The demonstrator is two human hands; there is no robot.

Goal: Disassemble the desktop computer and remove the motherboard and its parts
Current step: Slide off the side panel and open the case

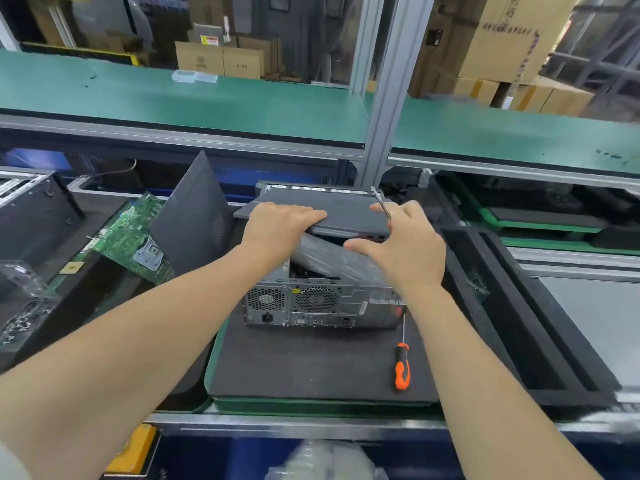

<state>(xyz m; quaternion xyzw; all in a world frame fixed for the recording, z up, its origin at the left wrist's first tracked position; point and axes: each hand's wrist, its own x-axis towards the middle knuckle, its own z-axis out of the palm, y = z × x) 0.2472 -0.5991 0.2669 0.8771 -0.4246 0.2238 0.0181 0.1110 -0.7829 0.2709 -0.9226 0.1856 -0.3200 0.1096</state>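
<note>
Fingers (306, 216) of L hand (277, 230) lie close together, nearly straight, flat on top of dark grey side panel (346, 207); thumb hidden, so can't tell if it grips. R hand (408, 244) pinches the panel's right end, fingers over the top, thumb stretched left along the near edge. Panel is tilted and held above desktop case (322, 303). Case lies on black foam mat (304, 365), rear I/O side w/ fan grille facing camera. Grey plastic-wrapped part (329, 254) sits btwn panel and case, just under the hands. Orange/black screwdriver (401, 365) lies on the mat just right of case, tip pointing away from camera. Left of case, a 2nd dark panel (194, 216) leans upright w/ a green motherboard (131, 233) tilted behind it, partly covered. Thin metal strip (381, 202) sticks up by the R fingers; can't tell what it is. Green bench shelf (207, 98) runs across above.
</note>
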